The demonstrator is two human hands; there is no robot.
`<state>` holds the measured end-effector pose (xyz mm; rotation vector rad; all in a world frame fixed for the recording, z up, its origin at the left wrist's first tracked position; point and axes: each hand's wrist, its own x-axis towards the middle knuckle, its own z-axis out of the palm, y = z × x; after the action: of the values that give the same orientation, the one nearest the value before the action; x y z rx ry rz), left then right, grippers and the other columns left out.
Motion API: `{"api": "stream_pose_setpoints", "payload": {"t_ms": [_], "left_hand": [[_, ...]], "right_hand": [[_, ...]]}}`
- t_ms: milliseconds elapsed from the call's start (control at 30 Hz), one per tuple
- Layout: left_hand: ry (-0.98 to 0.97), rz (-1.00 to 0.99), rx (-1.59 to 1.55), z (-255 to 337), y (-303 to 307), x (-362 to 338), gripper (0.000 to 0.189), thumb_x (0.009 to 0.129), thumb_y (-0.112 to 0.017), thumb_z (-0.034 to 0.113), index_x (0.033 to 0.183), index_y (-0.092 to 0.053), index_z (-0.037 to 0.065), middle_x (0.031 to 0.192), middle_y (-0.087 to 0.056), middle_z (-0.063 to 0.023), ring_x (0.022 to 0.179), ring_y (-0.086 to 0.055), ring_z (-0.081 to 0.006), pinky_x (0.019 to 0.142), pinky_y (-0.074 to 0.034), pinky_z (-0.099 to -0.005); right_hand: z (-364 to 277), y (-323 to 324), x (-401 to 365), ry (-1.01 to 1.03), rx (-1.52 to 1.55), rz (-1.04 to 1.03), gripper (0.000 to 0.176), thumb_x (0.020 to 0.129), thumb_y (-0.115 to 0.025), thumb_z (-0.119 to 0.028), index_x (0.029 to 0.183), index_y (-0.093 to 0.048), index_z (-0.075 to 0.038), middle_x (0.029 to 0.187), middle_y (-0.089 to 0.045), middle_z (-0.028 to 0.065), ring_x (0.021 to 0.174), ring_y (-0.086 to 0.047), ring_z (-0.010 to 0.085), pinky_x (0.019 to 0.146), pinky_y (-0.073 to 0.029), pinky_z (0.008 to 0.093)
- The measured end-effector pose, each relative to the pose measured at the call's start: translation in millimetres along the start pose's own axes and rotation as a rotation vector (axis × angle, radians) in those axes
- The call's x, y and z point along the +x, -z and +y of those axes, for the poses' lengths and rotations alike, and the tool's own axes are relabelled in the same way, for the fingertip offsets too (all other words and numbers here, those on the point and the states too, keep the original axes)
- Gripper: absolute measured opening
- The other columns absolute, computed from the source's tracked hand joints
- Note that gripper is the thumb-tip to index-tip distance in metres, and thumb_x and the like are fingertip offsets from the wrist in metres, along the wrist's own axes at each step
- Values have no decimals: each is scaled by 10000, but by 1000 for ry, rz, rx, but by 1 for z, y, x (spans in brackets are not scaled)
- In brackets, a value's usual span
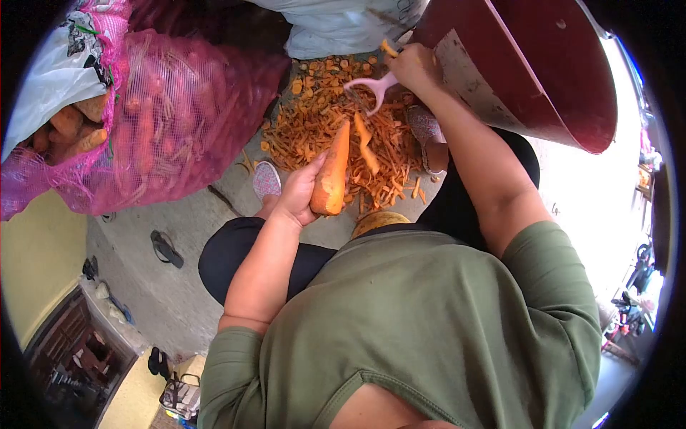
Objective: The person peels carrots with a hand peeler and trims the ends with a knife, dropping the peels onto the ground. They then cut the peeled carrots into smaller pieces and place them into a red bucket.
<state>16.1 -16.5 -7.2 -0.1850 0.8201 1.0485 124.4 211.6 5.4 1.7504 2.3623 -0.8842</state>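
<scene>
My left hand is wrapped round a large peeled carrot, its tapered tip pointing away from me. My right hand grips a pink peeler, whose head lies just beyond the carrot's tip, apart from it. A small orange piece shows at the right hand's fingers, with a blurred shape beyond it that I cannot make out. One wide curl of peel is beside the carrot, over a heap of carrot peelings on the floor between my feet.
At the left stands a pink mesh sack full of carrots, beside an opened sack with more carrots. A large dark red container rises at the right. A white sack lies at the back. One dark sandal rests on the concrete floor.
</scene>
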Motion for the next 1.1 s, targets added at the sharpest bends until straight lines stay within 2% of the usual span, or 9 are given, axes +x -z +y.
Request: {"api": "stream_pose_setpoints", "payload": {"t_ms": [67,267,467,533,667,700,867,1000,1100], "left_hand": [[5,27,-4,3,-1,-2,348,864,-409,354,1053,-459,66,809,-569,-110,690,-584,-208,527,-517,-363],[-91,63,-68,-1,-1,7,341,887,-377,322,1064,-468,46,896,-566,-68,790,-581,-174,671,-499,-323],[-44,98,-55,-1,7,3,355,844,-441,364,1067,-465,89,889,-548,-71,688,-584,-232,488,-507,-401],[-47,13,-89,-1,7,0,342,863,-419,335,1070,-463,65,898,-555,-66,737,-582,-194,587,-507,-354],[-124,-58,-25,-1,-6,0,331,874,-405,315,1072,-468,57,897,-563,-63,762,-580,-171,633,-504,-315],[-67,159,-94,0,-11,4,342,852,-429,354,1051,-484,83,828,-573,-96,670,-584,-218,494,-508,-375],[-29,63,-18,1,2,-1,353,855,-421,356,1069,-465,79,834,-573,-110,668,-590,-242,484,-515,-350],[-43,59,21,-2,-1,2,362,854,-430,363,1059,-469,68,826,-572,-111,637,-590,-244,485,-517,-339],[-25,84,51,-1,-3,-3,361,861,-421,354,1057,-467,55,815,-573,-111,634,-591,-238,502,-517,-332]], "right_hand": [[-2,8,1,-41,47,37,381,670,-639,-420,803,-651,-63,636,-614,98,611,-613,202,598,-492,325],[-42,-11,-89,466,30,-151,273,640,-651,-311,789,-658,-81,593,-579,148,580,-599,255,599,-476,359],[4,-14,-6,158,17,12,322,679,-636,-354,832,-639,-71,640,-609,116,611,-613,235,595,-492,334],[-12,-8,-25,172,85,94,308,656,-654,-334,798,-641,-62,615,-601,118,593,-608,241,585,-489,335],[-34,-21,-75,582,52,-67,275,643,-674,-325,776,-654,-85,657,-606,130,627,-606,235,621,-486,339],[-32,-21,-68,393,37,-135,277,646,-672,-324,791,-655,-89,665,-609,130,636,-608,227,631,-487,336],[2,-1,14,-186,175,-45,347,669,-654,-349,867,-641,-64,706,-619,126,652,-612,225,643,-490,338],[-26,-6,-37,197,-1,-149,338,668,-657,-343,862,-641,-67,706,-615,142,651,-609,246,648,-487,346],[-18,-12,-35,157,17,-147,331,669,-663,-334,797,-638,-30,692,-609,147,627,-605,248,623,-487,341]]}}
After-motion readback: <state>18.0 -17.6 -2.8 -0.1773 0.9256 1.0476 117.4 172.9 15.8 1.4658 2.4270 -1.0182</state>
